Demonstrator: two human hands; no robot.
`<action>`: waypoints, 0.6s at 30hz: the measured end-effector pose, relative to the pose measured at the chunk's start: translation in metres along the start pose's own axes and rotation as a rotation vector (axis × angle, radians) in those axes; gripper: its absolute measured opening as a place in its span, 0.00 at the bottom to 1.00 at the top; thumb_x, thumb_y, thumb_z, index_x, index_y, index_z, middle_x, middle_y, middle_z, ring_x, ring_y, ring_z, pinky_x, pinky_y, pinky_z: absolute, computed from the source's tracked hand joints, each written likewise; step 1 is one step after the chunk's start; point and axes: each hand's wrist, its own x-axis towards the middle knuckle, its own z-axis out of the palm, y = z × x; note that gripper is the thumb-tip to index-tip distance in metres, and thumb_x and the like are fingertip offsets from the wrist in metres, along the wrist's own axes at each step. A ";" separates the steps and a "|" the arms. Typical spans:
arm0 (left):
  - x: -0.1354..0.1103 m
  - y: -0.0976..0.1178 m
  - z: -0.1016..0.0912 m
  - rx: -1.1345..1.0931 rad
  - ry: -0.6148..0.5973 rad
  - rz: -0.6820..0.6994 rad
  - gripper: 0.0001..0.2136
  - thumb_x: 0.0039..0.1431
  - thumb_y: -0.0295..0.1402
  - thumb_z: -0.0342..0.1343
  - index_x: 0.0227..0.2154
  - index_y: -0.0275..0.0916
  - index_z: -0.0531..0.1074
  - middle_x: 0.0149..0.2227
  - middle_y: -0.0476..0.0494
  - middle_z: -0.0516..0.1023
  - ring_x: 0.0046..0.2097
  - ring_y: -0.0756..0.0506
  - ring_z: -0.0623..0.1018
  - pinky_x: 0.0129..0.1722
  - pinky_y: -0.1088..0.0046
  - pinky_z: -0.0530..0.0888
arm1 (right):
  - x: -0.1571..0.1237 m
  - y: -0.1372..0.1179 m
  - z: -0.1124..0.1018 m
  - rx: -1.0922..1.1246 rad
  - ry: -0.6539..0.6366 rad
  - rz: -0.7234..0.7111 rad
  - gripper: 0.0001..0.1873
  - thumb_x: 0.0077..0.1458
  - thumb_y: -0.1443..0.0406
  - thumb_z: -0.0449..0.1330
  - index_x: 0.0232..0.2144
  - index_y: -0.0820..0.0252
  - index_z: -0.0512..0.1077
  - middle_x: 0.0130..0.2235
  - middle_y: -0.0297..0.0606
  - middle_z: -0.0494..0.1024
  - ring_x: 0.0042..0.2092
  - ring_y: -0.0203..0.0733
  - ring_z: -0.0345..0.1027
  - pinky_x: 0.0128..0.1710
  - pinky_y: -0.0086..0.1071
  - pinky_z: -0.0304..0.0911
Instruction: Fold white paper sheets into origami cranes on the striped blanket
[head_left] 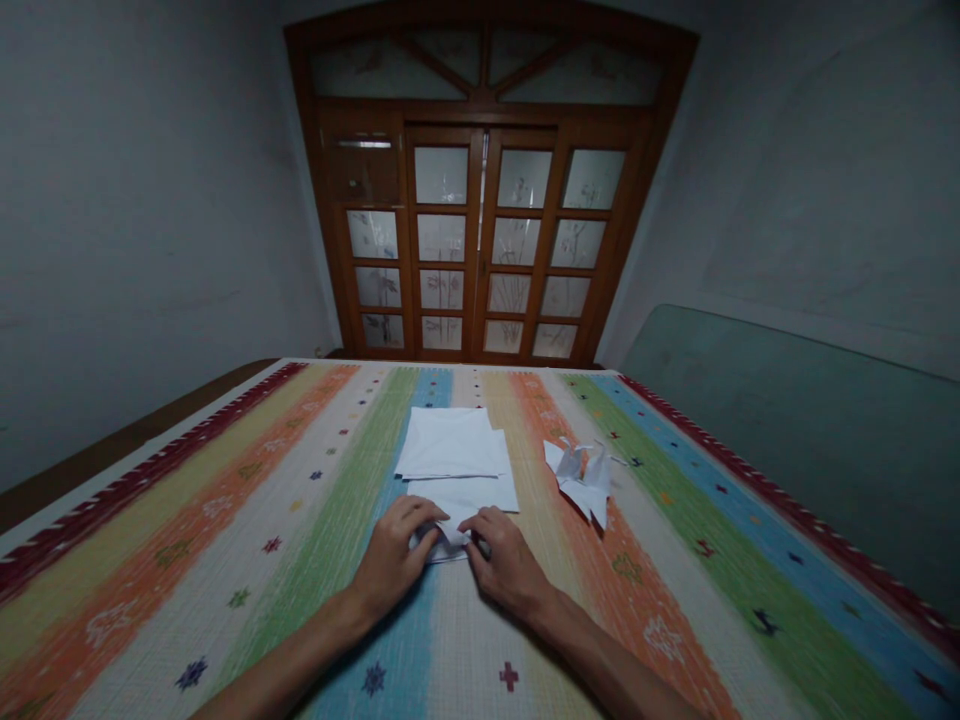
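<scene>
Between my hands, near the middle of the table, is a small white sheet of paper (452,535), partly folded. My left hand (400,548) grips its left side, thumb and fingers curled on the paper. On the right side, my right hand (504,556) pinches the sheet with thumb and forefinger. The fingers cover much of the folds. Just beyond lies a stack of white paper sheets (450,442), its upper sheets set askew over the lower ones. Off to the right sit folded paper cranes (586,478), close together with pointed wings; I cannot tell how many.
A striped, patterned cloth (300,560) covers the table. At the right stands a pale green glass-like panel (787,430). Wooden doors with glass panes (480,240) rise past the table's far edge, between pale walls.
</scene>
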 end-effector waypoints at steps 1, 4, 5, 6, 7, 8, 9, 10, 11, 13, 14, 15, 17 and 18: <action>0.000 -0.001 0.001 -0.016 0.025 -0.006 0.11 0.58 0.25 0.55 0.42 0.42 0.77 0.43 0.42 0.78 0.48 0.40 0.76 0.50 0.60 0.73 | 0.000 0.000 0.000 -0.003 0.000 0.000 0.15 0.51 0.79 0.58 0.39 0.60 0.73 0.36 0.40 0.74 0.39 0.45 0.67 0.42 0.35 0.64; 0.001 -0.002 0.003 -0.081 0.082 -0.067 0.17 0.56 0.26 0.56 0.49 0.43 0.73 0.49 0.41 0.75 0.50 0.41 0.75 0.46 0.62 0.77 | 0.000 0.001 0.002 -0.009 0.001 0.008 0.15 0.50 0.79 0.58 0.38 0.60 0.73 0.36 0.40 0.74 0.40 0.45 0.67 0.42 0.35 0.63; 0.001 -0.003 0.003 -0.102 0.086 -0.088 0.18 0.56 0.26 0.56 0.50 0.43 0.72 0.50 0.41 0.74 0.49 0.41 0.75 0.43 0.64 0.78 | 0.000 0.002 0.002 -0.010 0.001 0.012 0.15 0.50 0.79 0.57 0.38 0.60 0.72 0.36 0.40 0.74 0.40 0.45 0.67 0.42 0.35 0.63; 0.001 -0.003 0.003 -0.119 0.082 -0.104 0.18 0.56 0.27 0.56 0.51 0.43 0.71 0.50 0.41 0.74 0.48 0.41 0.76 0.41 0.65 0.79 | 0.000 0.002 0.002 -0.009 0.004 0.017 0.15 0.49 0.79 0.57 0.37 0.60 0.72 0.36 0.40 0.74 0.40 0.45 0.66 0.42 0.36 0.63; 0.001 -0.003 0.003 -0.126 0.071 -0.111 0.18 0.56 0.27 0.57 0.51 0.43 0.71 0.49 0.41 0.74 0.47 0.42 0.76 0.40 0.65 0.79 | 0.000 0.003 0.003 -0.006 0.012 0.024 0.14 0.49 0.79 0.56 0.36 0.60 0.71 0.36 0.40 0.74 0.39 0.45 0.66 0.42 0.36 0.62; 0.001 -0.004 0.002 -0.122 0.059 -0.109 0.18 0.56 0.28 0.57 0.51 0.43 0.71 0.49 0.41 0.74 0.47 0.41 0.76 0.40 0.65 0.79 | 0.000 0.005 0.003 -0.002 0.023 0.033 0.14 0.48 0.79 0.56 0.35 0.60 0.71 0.36 0.40 0.73 0.39 0.45 0.66 0.42 0.36 0.62; 0.001 -0.004 0.001 -0.108 0.047 -0.095 0.18 0.55 0.27 0.57 0.50 0.43 0.71 0.49 0.40 0.75 0.48 0.41 0.76 0.41 0.64 0.79 | 0.000 0.006 0.003 0.003 0.035 0.046 0.13 0.48 0.79 0.56 0.34 0.60 0.70 0.36 0.40 0.73 0.39 0.45 0.66 0.42 0.36 0.62; 0.001 -0.005 0.001 -0.088 0.034 -0.070 0.18 0.55 0.26 0.57 0.50 0.42 0.72 0.49 0.40 0.76 0.49 0.40 0.76 0.44 0.62 0.78 | 0.000 0.007 0.003 0.007 0.046 0.060 0.13 0.47 0.79 0.55 0.33 0.59 0.70 0.35 0.40 0.73 0.39 0.45 0.66 0.41 0.35 0.62; 0.001 -0.006 0.000 -0.067 0.020 -0.039 0.19 0.53 0.24 0.56 0.49 0.42 0.72 0.49 0.40 0.76 0.51 0.39 0.76 0.48 0.60 0.76 | 0.001 0.008 0.003 0.011 0.054 0.077 0.13 0.46 0.79 0.55 0.32 0.59 0.69 0.35 0.39 0.73 0.39 0.44 0.66 0.41 0.35 0.61; 0.001 -0.008 -0.001 -0.034 -0.010 0.023 0.21 0.49 0.20 0.54 0.47 0.41 0.73 0.48 0.40 0.78 0.53 0.39 0.75 0.54 0.57 0.72 | 0.002 0.009 0.003 0.015 0.061 0.111 0.13 0.44 0.79 0.54 0.30 0.59 0.68 0.34 0.38 0.73 0.38 0.44 0.65 0.40 0.34 0.60; 0.001 -0.009 -0.001 -0.029 -0.030 0.039 0.22 0.48 0.19 0.53 0.46 0.41 0.74 0.47 0.41 0.79 0.53 0.39 0.75 0.56 0.57 0.71 | 0.002 0.010 0.002 0.018 0.059 0.125 0.14 0.43 0.79 0.54 0.29 0.59 0.68 0.33 0.38 0.73 0.37 0.44 0.65 0.39 0.34 0.60; 0.001 -0.009 -0.001 -0.029 -0.056 0.043 0.22 0.47 0.18 0.52 0.45 0.41 0.75 0.46 0.41 0.79 0.52 0.40 0.76 0.56 0.58 0.71 | 0.003 0.010 0.001 0.022 0.054 0.137 0.14 0.42 0.79 0.54 0.29 0.59 0.68 0.33 0.38 0.72 0.36 0.44 0.65 0.38 0.34 0.60; 0.000 -0.010 -0.001 -0.024 -0.105 0.024 0.19 0.49 0.18 0.51 0.42 0.41 0.76 0.43 0.42 0.81 0.48 0.41 0.77 0.52 0.61 0.72 | 0.003 0.010 -0.001 0.030 0.036 0.154 0.13 0.41 0.79 0.54 0.29 0.59 0.68 0.32 0.38 0.72 0.36 0.43 0.65 0.37 0.34 0.59; 0.000 -0.010 0.000 -0.017 -0.125 0.013 0.16 0.50 0.19 0.51 0.39 0.40 0.76 0.40 0.43 0.81 0.46 0.41 0.78 0.49 0.62 0.73 | 0.003 0.010 -0.003 0.038 0.022 0.155 0.13 0.41 0.79 0.54 0.29 0.60 0.68 0.32 0.38 0.73 0.36 0.44 0.66 0.37 0.34 0.59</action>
